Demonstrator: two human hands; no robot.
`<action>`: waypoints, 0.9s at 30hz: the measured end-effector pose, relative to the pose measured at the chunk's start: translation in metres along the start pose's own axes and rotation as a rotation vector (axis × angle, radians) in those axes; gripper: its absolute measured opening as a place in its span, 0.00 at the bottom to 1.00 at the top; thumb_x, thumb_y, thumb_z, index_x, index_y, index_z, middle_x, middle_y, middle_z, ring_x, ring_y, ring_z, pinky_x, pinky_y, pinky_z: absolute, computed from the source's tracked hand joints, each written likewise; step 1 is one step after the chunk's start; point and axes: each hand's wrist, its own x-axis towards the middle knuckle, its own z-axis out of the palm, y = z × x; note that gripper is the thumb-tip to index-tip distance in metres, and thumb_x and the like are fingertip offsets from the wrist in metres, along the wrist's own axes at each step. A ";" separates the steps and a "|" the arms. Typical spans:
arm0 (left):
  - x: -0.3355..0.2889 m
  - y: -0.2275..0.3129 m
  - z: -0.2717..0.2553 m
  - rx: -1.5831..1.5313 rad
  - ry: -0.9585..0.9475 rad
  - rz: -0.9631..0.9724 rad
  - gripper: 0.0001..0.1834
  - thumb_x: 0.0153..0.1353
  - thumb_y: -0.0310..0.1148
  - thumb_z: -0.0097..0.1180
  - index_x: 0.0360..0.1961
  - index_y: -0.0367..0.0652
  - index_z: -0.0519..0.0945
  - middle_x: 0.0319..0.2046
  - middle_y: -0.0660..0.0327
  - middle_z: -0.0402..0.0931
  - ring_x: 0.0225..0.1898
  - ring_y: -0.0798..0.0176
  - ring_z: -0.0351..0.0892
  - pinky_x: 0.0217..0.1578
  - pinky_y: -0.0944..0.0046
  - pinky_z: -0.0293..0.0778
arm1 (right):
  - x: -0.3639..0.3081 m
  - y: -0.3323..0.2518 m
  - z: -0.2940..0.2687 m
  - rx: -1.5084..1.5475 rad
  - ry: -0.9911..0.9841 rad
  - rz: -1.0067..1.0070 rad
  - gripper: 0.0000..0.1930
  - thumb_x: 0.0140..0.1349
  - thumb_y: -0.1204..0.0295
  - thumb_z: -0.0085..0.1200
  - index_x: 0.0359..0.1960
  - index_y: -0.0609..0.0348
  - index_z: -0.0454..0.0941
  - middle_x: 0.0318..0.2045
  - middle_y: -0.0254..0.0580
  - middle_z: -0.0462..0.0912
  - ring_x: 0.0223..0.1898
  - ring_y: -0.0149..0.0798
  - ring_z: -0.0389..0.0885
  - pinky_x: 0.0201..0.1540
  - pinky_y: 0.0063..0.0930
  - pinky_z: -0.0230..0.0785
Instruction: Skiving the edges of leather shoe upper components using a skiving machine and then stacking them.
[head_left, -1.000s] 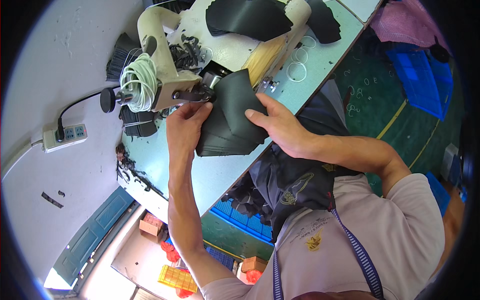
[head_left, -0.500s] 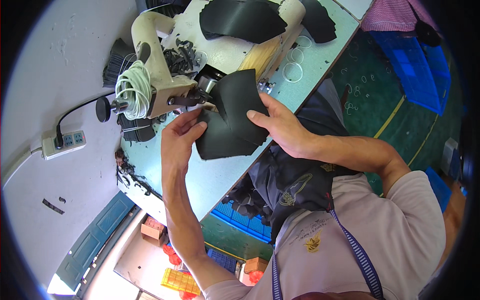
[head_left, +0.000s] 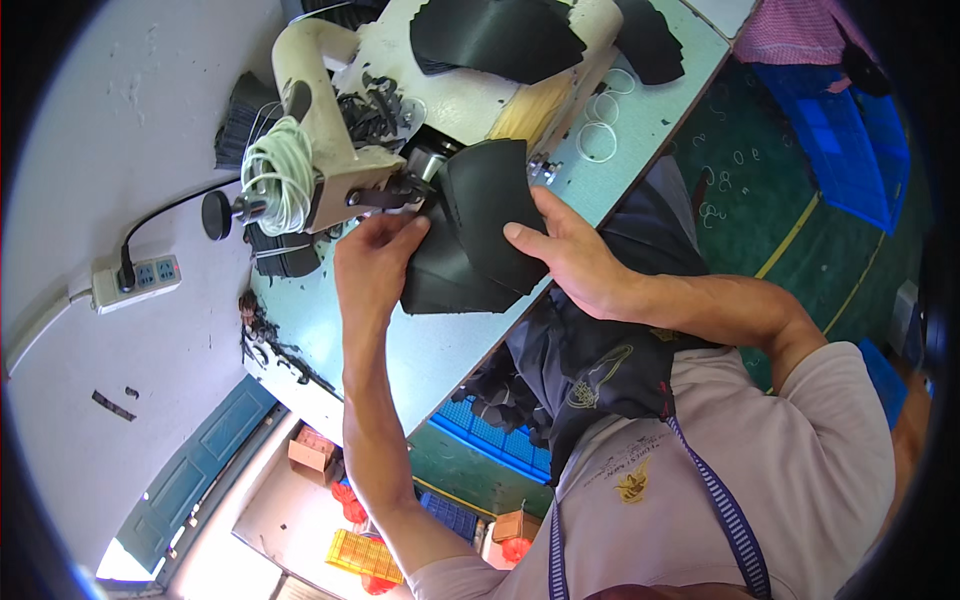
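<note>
Several black, leather-like cut pieces (head_left: 460, 275) lie overlapped in my hands at the front of a cream bench machine (head_left: 320, 110). My left hand (head_left: 375, 265) is closed, thumb and fingers pinching the edge of a piece right beside the machine's metal working head (head_left: 425, 165). On the other side, my right hand (head_left: 585, 260) grips the pieces, its thumb flat on top and the other fingers partly hidden at the far edge. The upper piece curves over the lower one. Where the edge meets the machine's head, my left fingers hide part of it.
A fanned stack of black pieces (head_left: 495, 40) rests on the machine, another (head_left: 650, 45) to its right. Dark scraps (head_left: 375, 110) lie behind the head. White rings (head_left: 598, 140) are on the pale table (head_left: 370, 360). A power strip (head_left: 135, 283) hangs on the left wall.
My left hand has moved slightly up and in along the edge, its fingers drawn closer together. The pieces have turned and shifted a little in my hands. The whole view has shifted slightly.
</note>
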 end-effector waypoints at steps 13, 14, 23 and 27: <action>0.002 0.006 0.002 0.127 0.055 0.025 0.17 0.59 0.37 0.67 0.43 0.33 0.86 0.33 0.58 0.86 0.36 0.69 0.82 0.40 0.70 0.73 | -0.003 -0.011 0.000 0.120 0.001 -0.003 0.21 0.71 0.75 0.48 0.64 0.63 0.64 0.56 0.42 0.75 0.56 0.32 0.74 0.61 0.28 0.67; 0.006 0.003 0.002 0.036 0.037 0.051 0.17 0.59 0.37 0.66 0.43 0.33 0.86 0.34 0.58 0.86 0.36 0.69 0.81 0.40 0.70 0.73 | -0.003 -0.013 -0.002 0.158 -0.012 -0.007 0.21 0.71 0.75 0.48 0.65 0.63 0.64 0.57 0.42 0.75 0.57 0.32 0.74 0.62 0.28 0.67; -0.003 0.007 0.000 0.132 0.049 -0.138 0.16 0.60 0.32 0.66 0.45 0.31 0.85 0.35 0.59 0.85 0.35 0.70 0.78 0.40 0.70 0.72 | -0.010 0.005 0.003 0.229 -0.028 -0.035 0.26 0.70 0.77 0.47 0.70 0.57 0.59 0.59 0.42 0.73 0.58 0.34 0.74 0.59 0.31 0.72; 0.005 0.000 0.000 0.022 0.034 0.004 0.18 0.58 0.34 0.68 0.44 0.31 0.85 0.33 0.58 0.85 0.33 0.70 0.78 0.39 0.71 0.71 | -0.008 -0.004 -0.009 0.190 -0.024 -0.065 0.27 0.71 0.77 0.46 0.71 0.57 0.56 0.60 0.42 0.72 0.59 0.35 0.74 0.58 0.32 0.74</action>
